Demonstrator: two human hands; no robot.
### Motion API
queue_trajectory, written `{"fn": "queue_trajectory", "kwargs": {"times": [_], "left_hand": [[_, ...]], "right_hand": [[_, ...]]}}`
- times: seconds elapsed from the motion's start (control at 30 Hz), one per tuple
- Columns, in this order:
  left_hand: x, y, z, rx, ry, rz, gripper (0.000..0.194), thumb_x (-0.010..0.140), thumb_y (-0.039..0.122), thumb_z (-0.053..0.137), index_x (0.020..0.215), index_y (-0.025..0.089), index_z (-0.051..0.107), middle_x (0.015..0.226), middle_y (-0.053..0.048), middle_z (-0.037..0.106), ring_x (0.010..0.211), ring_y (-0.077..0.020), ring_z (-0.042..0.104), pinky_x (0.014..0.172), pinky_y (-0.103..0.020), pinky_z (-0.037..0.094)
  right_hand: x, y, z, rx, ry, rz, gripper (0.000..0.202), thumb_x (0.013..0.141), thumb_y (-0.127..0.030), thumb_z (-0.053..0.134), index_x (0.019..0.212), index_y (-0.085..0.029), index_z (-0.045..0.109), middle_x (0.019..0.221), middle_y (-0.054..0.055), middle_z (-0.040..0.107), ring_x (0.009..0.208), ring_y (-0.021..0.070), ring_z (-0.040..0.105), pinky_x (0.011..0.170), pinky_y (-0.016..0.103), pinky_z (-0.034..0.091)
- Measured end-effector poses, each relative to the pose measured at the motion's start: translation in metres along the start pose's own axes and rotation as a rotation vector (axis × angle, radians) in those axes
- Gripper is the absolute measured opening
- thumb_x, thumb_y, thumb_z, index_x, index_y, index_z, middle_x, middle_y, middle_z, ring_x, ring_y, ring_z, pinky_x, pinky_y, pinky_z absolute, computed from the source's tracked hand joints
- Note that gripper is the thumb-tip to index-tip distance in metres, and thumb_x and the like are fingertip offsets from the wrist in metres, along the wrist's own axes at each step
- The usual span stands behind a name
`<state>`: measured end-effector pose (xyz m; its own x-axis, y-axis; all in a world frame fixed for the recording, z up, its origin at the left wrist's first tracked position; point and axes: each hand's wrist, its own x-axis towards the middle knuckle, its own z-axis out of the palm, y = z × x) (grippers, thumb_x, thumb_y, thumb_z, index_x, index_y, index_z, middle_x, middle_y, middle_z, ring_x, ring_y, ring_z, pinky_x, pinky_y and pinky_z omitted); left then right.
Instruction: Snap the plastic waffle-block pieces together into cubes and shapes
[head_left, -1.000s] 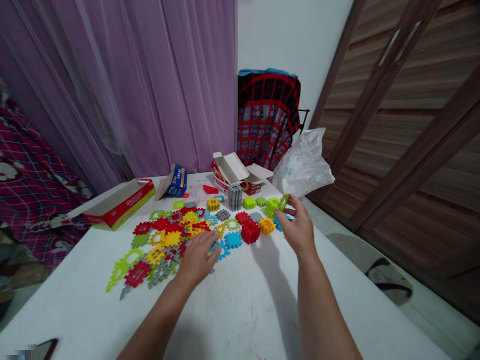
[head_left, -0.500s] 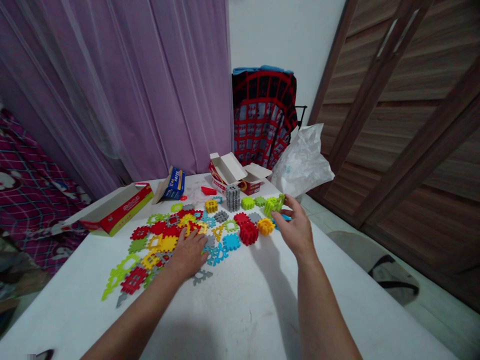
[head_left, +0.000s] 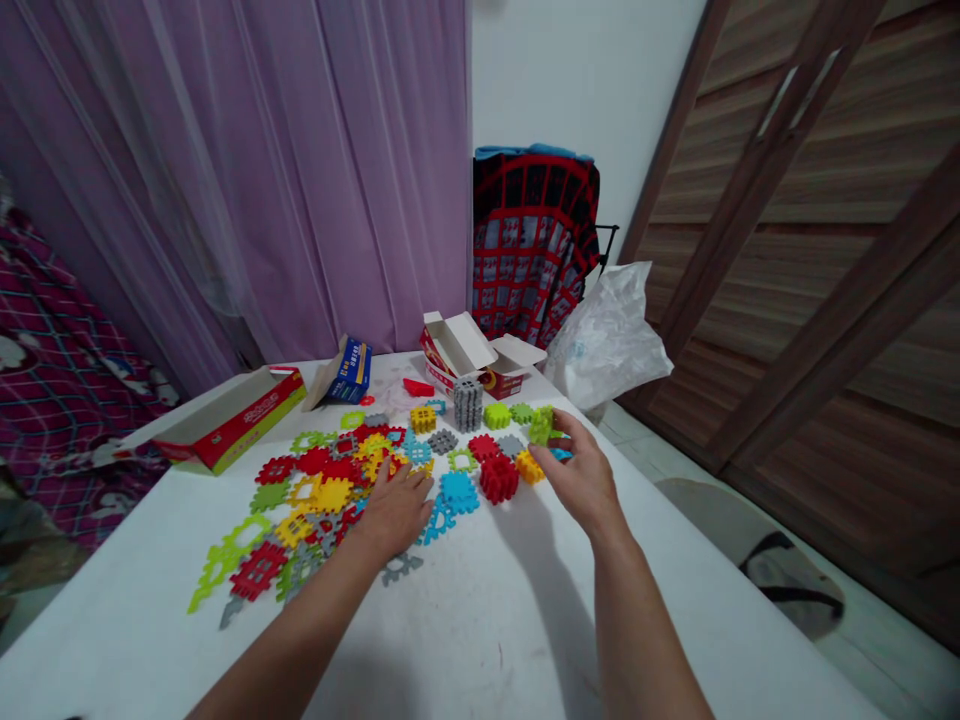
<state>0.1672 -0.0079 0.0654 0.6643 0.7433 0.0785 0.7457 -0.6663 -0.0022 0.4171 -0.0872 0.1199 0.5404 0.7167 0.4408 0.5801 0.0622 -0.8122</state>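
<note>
My right hand (head_left: 583, 475) holds a stack of lime-green building plates (head_left: 541, 426) between thumb and fingers at the table's right side. Just below it lies an orange-yellow gear-edged block (head_left: 529, 467), and left of that a thick red stack (head_left: 499, 479). My left hand (head_left: 399, 508) rests with fingers stretched over the loose pile, by a yellow piece (head_left: 373, 452). What lies under its palm is hidden. Blue plates (head_left: 458, 491) are right of this hand. Behind, a grey stack (head_left: 468, 405) stands upright near a yellow block (head_left: 423, 418) and a green stack (head_left: 496, 415).
Open cardboard boxes stand along the back: a red-and-green one (head_left: 259, 420), a blue one (head_left: 351, 370) and a red one (head_left: 457, 345). A white plastic bag (head_left: 611, 330) is at the table's right edge. Brown wardrobe doors (head_left: 817, 250) rise on the right.
My right hand has drawn the green plates slightly left and down, and they look more closely stacked. My left hand has shifted a little to the right across the pile.
</note>
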Motion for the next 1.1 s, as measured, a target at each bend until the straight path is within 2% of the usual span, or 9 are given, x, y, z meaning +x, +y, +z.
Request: {"fn": "queue_trajectory", "kwargs": {"times": [0.2, 0.27, 0.37, 0.5, 0.57, 0.67, 0.9, 1.03, 1.1], "left_hand": [[-0.018, -0.002, 0.007, -0.034, 0.037, -0.067, 0.04, 0.094, 0.034, 0.044, 0.129, 0.025, 0.061, 0.144, -0.01, 0.055, 0.137, -0.0315, 0.043, 0.115, -0.061, 0.017], [-0.012, 0.0, 0.007, -0.095, 0.039, -0.069, 0.044, 0.093, 0.038, 0.046, 0.134, 0.024, 0.057, 0.148, -0.01, 0.051, 0.14, -0.0316, 0.039, 0.116, -0.06, 0.017], [0.005, 0.004, 0.005, -0.207, -0.025, -0.031, 0.061, 0.089, 0.05, 0.051, 0.142, 0.021, 0.048, 0.15, -0.012, 0.047, 0.143, -0.0329, 0.034, 0.117, -0.06, 0.016], [0.024, 0.01, 0.002, -0.27, -0.13, -0.014, 0.077, 0.077, 0.06, 0.061, 0.141, 0.021, 0.047, 0.147, -0.014, 0.051, 0.141, -0.0364, 0.036, 0.116, -0.063, 0.012], [0.027, 0.013, 0.001, -0.28, -0.12, -0.019, 0.075, 0.075, 0.059, 0.064, 0.138, 0.021, 0.05, 0.143, -0.014, 0.055, 0.137, -0.0354, 0.042, 0.117, -0.063, 0.012], [0.025, 0.017, 0.001, -0.293, -0.07, -0.032, 0.062, 0.078, 0.051, 0.064, 0.132, 0.022, 0.056, 0.135, -0.012, 0.061, 0.13, -0.0322, 0.05, 0.116, -0.061, 0.014], [0.016, 0.025, 0.002, -0.323, 0.011, -0.026, 0.05, 0.078, 0.037, 0.065, 0.126, 0.024, 0.06, 0.125, -0.008, 0.066, 0.123, -0.0284, 0.054, 0.115, -0.054, 0.022], [0.014, 0.028, 0.003, -0.303, 0.02, -0.033, 0.056, 0.075, 0.032, 0.064, 0.13, 0.022, 0.058, 0.126, -0.009, 0.064, 0.123, -0.0283, 0.053, 0.113, -0.049, 0.027], [0.015, 0.03, 0.004, -0.296, -0.004, -0.038, 0.065, 0.073, 0.035, 0.066, 0.135, 0.021, 0.054, 0.131, -0.011, 0.061, 0.126, -0.0299, 0.051, 0.113, -0.049, 0.027]], "right_hand": [[0.012, -0.012, 0.02, -0.125, -0.133, -0.145, 0.052, 0.067, -0.04, 0.066, 0.115, -0.021, 0.064, 0.112, 0.01, 0.066, 0.087, 0.0234, 0.066, 0.085, 0.043, 0.053], [0.016, -0.016, 0.024, -0.141, -0.164, -0.174, 0.052, 0.067, -0.04, 0.066, 0.115, -0.02, 0.064, 0.112, 0.01, 0.066, 0.086, 0.0232, 0.066, 0.083, 0.042, 0.053], [0.018, -0.017, 0.026, -0.084, -0.171, -0.142, 0.054, 0.069, -0.041, 0.065, 0.119, -0.02, 0.062, 0.114, 0.009, 0.066, 0.087, 0.0226, 0.066, 0.078, 0.039, 0.054], [0.01, -0.007, 0.023, -0.002, -0.181, -0.072, 0.057, 0.07, -0.042, 0.066, 0.122, -0.021, 0.06, 0.117, 0.01, 0.065, 0.091, 0.0228, 0.065, 0.081, 0.04, 0.053], [0.007, -0.002, 0.022, 0.013, -0.183, -0.041, 0.058, 0.069, -0.042, 0.067, 0.123, -0.021, 0.06, 0.117, 0.01, 0.065, 0.092, 0.0231, 0.064, 0.082, 0.041, 0.053], [0.007, 0.001, 0.021, 0.036, -0.17, -0.008, 0.06, 0.069, -0.043, 0.067, 0.124, -0.02, 0.06, 0.117, 0.01, 0.065, 0.093, 0.0235, 0.064, 0.081, 0.041, 0.053], [0.012, -0.003, 0.019, 0.083, -0.162, -0.004, 0.059, 0.069, -0.04, 0.067, 0.124, -0.02, 0.059, 0.119, 0.01, 0.065, 0.092, 0.0225, 0.064, 0.082, 0.041, 0.052], [0.013, -0.004, 0.016, 0.103, -0.145, 0.009, 0.059, 0.069, -0.04, 0.066, 0.124, -0.021, 0.06, 0.116, 0.009, 0.066, 0.09, 0.0216, 0.064, 0.083, 0.041, 0.051], [0.014, -0.004, 0.016, 0.114, -0.138, 0.009, 0.058, 0.069, -0.039, 0.067, 0.123, -0.021, 0.06, 0.116, 0.009, 0.067, 0.089, 0.0214, 0.064, 0.082, 0.04, 0.051]]}}
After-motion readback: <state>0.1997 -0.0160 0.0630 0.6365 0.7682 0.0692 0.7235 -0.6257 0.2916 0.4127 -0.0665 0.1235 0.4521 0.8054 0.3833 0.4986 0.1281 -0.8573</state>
